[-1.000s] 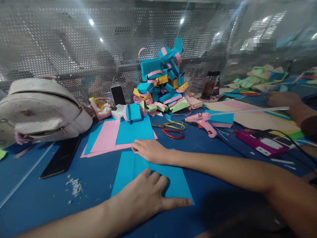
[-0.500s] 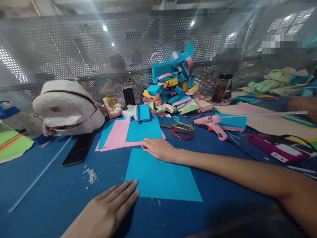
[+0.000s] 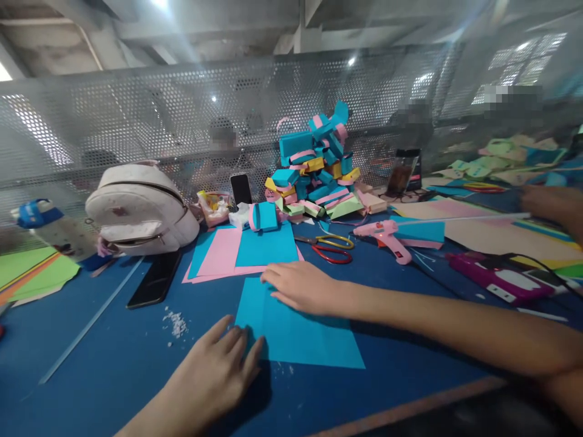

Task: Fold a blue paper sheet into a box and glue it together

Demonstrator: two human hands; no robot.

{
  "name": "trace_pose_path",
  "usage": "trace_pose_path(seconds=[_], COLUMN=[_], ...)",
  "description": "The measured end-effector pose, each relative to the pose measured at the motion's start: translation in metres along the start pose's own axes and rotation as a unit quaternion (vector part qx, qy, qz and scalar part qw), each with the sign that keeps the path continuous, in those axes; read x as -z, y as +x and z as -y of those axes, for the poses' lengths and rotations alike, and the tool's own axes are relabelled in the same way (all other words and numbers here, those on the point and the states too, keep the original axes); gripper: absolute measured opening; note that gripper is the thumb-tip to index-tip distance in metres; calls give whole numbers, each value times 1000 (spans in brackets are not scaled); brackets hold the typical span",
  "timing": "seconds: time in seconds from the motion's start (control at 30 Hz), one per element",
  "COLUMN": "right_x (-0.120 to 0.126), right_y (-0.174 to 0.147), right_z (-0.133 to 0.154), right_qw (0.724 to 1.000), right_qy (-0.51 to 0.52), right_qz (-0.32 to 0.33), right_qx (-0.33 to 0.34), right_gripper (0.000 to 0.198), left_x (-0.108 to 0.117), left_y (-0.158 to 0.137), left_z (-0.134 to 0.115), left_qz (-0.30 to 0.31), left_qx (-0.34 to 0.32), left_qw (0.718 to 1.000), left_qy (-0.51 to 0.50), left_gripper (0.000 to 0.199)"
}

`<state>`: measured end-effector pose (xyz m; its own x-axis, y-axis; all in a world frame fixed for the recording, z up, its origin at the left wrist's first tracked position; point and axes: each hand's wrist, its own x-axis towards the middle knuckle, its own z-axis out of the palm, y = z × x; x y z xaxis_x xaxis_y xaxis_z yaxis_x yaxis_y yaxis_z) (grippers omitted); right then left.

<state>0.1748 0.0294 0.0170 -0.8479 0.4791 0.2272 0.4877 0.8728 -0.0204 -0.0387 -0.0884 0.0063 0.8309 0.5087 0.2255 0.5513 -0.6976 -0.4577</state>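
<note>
A blue sheet of paper (image 3: 310, 343) lies on the blue table in front of me. At its lower left edge is my left hand (image 3: 216, 364), fingers apart and a little bent, with nothing in it. My right hand (image 3: 300, 286) reaches across from the right over the sheet's upper left part. Its fingers are stretched out, the thumb apart, and it grips nothing. Just beyond lie stacked pink and blue sheets (image 3: 218, 255), with a folded blue paper piece with a pink band (image 3: 264, 216) on top.
Scissors (image 3: 332, 249) and a pink glue gun (image 3: 385, 237) lie beyond my right arm, near a purple power strip (image 3: 494, 276). A heap of folded paper pieces (image 3: 314, 176) stands at the back. Leftward are a phone (image 3: 155, 279), white backpack (image 3: 141, 209) and bottle (image 3: 61, 230).
My left hand has lifted from lying flat, and its fingers have bent. My right hand's fingers have gone from curled to stretched out. The view has tilted up slightly.
</note>
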Motion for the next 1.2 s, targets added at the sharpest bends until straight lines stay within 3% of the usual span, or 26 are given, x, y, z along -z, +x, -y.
trace_pose_path(seconds=[0.17,0.27,0.47,0.6,0.7,0.77,0.87,1.0,1.1,1.2], right_x=[16,9,-6,28,60,68,54,14,-6,-10], right_y=[-50,-73,-84,-74,-61,-54,-51,-60,-69,-72], right_z=[42,52,42,30,19,13,8,5,0,-9], right_qw=[998,998,979,964,938,923,928,952,964,976], right_qy=[-21,-45,-144,-186,-249,-281,-279,-225,-188,-149], right_qz=[31,-7,-135,-182,-232,-249,-215,-130,-88,-55], right_qx=[58,46,46,62,66,81,121,159,164,146], right_gripper=[25,37,5,21,22,21,20,20,19,20], left_x=[-9,-15,-7,22,42,46,31,-6,-25,-32], left_y=[16,20,31,38,44,47,46,33,22,15], left_z=[-10,-10,10,39,56,60,52,30,23,28], left_qz=[-1,-29,-116,-184,-225,-232,-203,-157,-121,-78], left_qx=[-24,-21,-20,-39,-54,-49,-35,-16,-16,20], left_qw=[1000,999,991,982,971,968,977,987,990,986], left_qy=[-12,-19,-57,2,67,83,56,-29,-77,-149], left_gripper=[35,34,33,33,25,18,14,30,32,27])
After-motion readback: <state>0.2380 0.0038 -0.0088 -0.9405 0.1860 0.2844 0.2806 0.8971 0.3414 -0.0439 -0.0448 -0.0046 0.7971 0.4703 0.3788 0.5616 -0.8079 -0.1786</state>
